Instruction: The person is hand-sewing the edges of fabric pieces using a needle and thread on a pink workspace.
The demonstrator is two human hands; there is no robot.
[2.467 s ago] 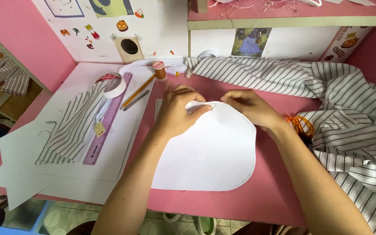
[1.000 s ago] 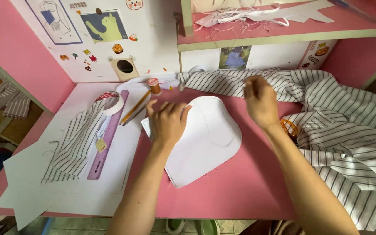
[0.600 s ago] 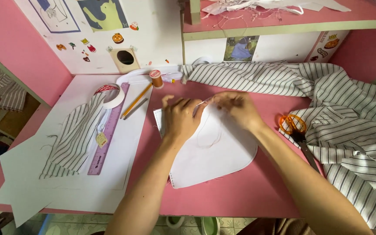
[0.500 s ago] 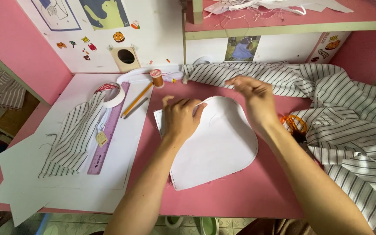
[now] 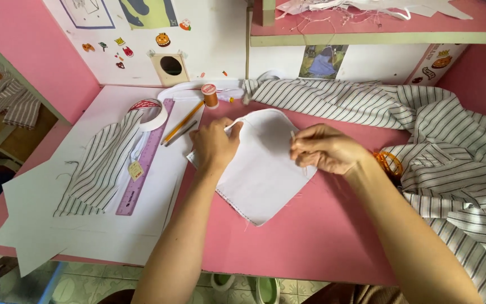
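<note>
A person seen from above hand-sews a white fabric piece (image 5: 260, 166) lying flat on a pink worktop (image 5: 322, 236), directly under both hands. The left hand (image 5: 215, 145) lies palm down with its grip closed on the piece's upper left edge, pinning it. The right hand (image 5: 326, 149) sits at the piece's right edge, fingers curled and grip pinched shut on what looks like a needle; it is too small to be sure. To stitch well, the cloth should probably stay taut between the two grips. Beyond the right grip lie orange scissors (image 5: 389, 163) and striped fabric (image 5: 451, 146); left of the left grip, a purple ruler (image 5: 136, 169), a pencil (image 5: 182, 121) and a thread spool (image 5: 210, 95).
</note>
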